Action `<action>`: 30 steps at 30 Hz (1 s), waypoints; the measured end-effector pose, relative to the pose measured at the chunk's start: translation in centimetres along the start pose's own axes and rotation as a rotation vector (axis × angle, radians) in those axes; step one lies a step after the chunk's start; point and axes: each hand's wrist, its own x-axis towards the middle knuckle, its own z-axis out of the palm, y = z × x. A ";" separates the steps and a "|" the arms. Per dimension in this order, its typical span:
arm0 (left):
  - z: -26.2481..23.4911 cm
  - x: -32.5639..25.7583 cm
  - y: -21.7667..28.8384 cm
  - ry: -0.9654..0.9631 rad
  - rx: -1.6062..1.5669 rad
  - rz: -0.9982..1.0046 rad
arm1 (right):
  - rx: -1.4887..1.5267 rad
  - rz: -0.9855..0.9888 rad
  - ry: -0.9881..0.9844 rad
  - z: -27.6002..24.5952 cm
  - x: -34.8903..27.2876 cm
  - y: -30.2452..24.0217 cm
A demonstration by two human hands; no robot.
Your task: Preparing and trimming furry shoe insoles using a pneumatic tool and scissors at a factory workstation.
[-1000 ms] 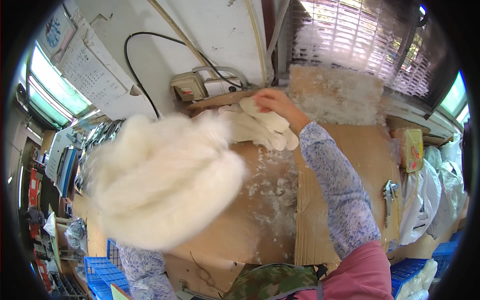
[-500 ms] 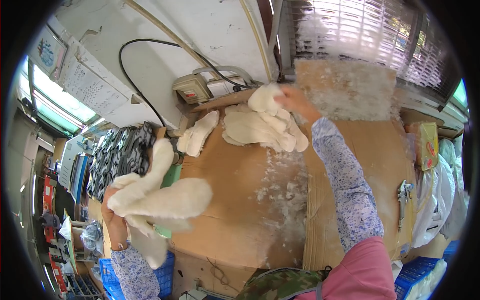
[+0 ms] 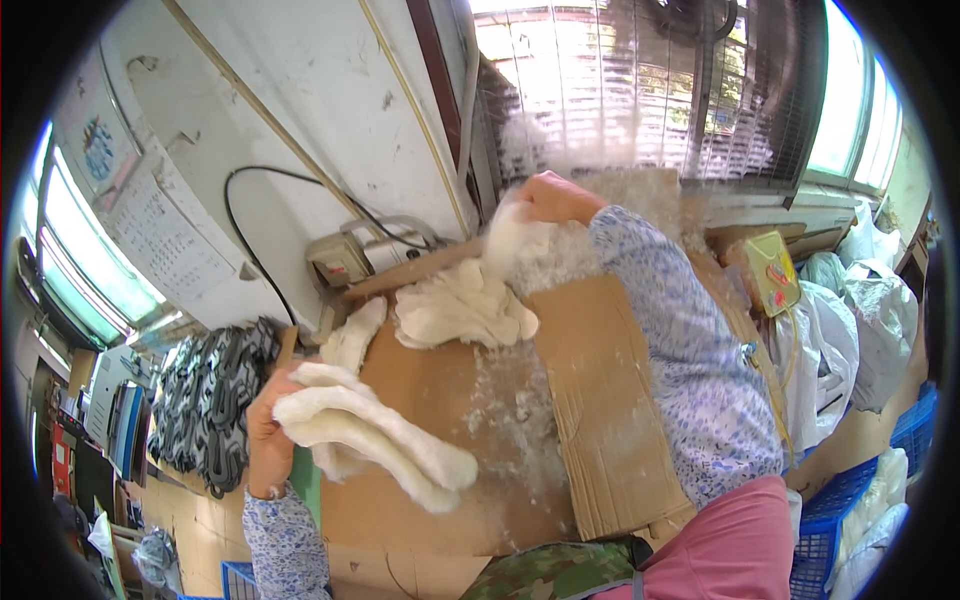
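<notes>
In my left hand [image 3: 266, 425] I grip the heel ends of several fluffy white insoles [image 3: 385, 432], which stick out to the right over the cardboard-covered table [image 3: 420, 505]. My right hand [image 3: 562, 198] is raised at the back of the table, closed on the upper end of another white fleece insole [image 3: 512, 242], blurred by motion. Below and left of it lies a pile of cream-coloured insoles [image 3: 462, 305]. A smaller group of insoles [image 3: 355, 335] rests beside that pile, partly behind the ones in my left hand.
Loose white fluff [image 3: 510, 400] is scattered over the cardboard. Behind stands a fluff-covered mesh grille [image 3: 620, 95]. Grey-and-black patterned pieces [image 3: 212, 405] are stacked at left. White plastic bags [image 3: 815, 335] and a blue crate [image 3: 830, 525] are at right. A black cable [image 3: 232, 215] hangs along the wall.
My right hand has lifted an insole off the pile and moved up and back toward the grille. The insoles in my left hand have swung together and point right. My view has shifted rightward.
</notes>
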 end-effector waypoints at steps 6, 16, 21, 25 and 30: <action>2.2 0.9 2.2 -0.059 -0.232 -0.037 | 0.082 -0.145 0.039 -1.4 -1.9 -3.5; 3.6 3.6 1.2 -0.254 -0.179 0.129 | -0.036 -0.668 -0.014 0.7 -4.3 -18.1; 2.0 2.8 -1.3 -0.283 -0.134 -0.035 | 0.279 -0.923 0.099 6.7 -5.2 -22.5; 0.5 0.0 -0.8 -0.030 -0.090 -0.339 | 0.937 -0.584 -0.289 9.2 -3.9 -19.5; 5.4 0.9 2.8 0.549 -0.538 -0.500 | 0.037 -0.138 -0.183 24.1 0.6 3.2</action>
